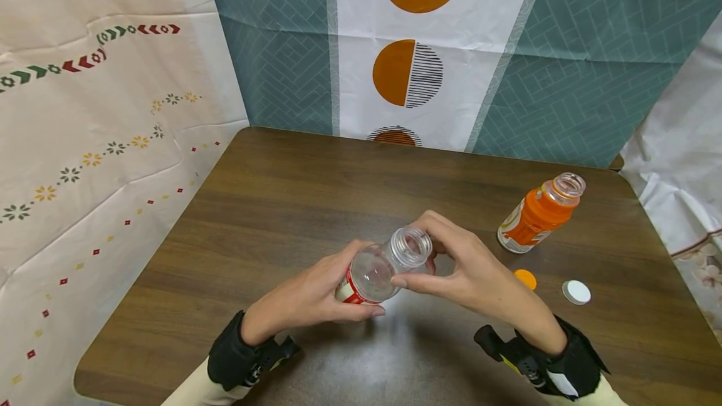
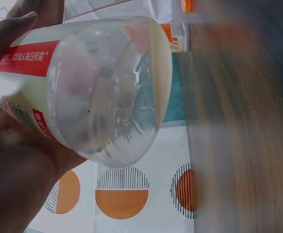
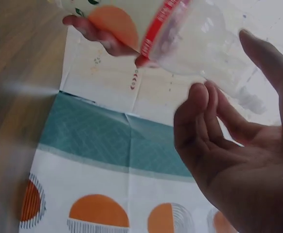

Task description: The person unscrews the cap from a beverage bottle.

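A clear plastic bottle (image 1: 373, 273) with a red and cream label is held tilted above the table, its threaded mouth uncapped and pointing up to the right. My left hand (image 1: 316, 290) grips the labelled body, thumb on the near side. At the shoulder below the neck, my right hand (image 1: 470, 271) holds the bottle between thumb and curled fingers. The left wrist view shows the bottle's transparent base (image 2: 112, 97), lifted off the wood. Its label carries an orange fruit picture (image 3: 114, 26) in the right wrist view.
Farther right stands an orange-labelled bottle (image 1: 538, 215), also without a cap. In front of it an orange cap (image 1: 525, 279) and a white cap (image 1: 576, 292) lie on the wooden table (image 1: 225, 237). Patterned cloths (image 1: 282, 67) hang behind the table and at its sides.
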Demonstrator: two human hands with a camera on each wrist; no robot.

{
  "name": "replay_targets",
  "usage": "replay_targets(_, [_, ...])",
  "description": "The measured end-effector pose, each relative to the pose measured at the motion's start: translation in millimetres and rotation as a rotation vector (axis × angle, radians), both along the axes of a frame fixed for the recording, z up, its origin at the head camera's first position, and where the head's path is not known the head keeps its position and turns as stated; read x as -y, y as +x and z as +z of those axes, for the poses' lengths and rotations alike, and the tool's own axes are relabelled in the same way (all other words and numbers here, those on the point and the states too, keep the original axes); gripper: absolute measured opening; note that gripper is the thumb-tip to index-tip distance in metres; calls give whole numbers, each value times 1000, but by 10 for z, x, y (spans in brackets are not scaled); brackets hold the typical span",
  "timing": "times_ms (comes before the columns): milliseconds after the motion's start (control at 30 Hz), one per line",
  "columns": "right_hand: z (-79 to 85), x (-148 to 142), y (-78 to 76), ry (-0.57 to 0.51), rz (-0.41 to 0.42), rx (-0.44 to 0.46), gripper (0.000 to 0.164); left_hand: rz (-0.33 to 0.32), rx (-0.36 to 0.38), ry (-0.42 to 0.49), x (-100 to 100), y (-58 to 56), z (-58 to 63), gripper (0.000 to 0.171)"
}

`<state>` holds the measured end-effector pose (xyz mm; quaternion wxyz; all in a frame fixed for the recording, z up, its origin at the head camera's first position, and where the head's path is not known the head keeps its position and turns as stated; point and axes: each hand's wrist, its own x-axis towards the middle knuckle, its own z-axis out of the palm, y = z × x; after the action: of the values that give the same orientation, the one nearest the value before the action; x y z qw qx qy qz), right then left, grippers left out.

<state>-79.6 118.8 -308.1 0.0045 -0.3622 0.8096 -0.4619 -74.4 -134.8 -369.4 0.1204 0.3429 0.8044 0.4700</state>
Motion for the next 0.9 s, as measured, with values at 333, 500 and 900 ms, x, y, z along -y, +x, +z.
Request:
replay_targets(333, [-32,129,33,-185,-57,4,43,23,7,45,-67,-1,10,71])
replay_targets(500, [-51,143,28,-181,-46,-47,43,39,-19,32,-78,-4,-6,71])
replay_targets(900, [-83,144,46,-149,-80,-101,42,43,-67,-6,-102,-6,-36,77])
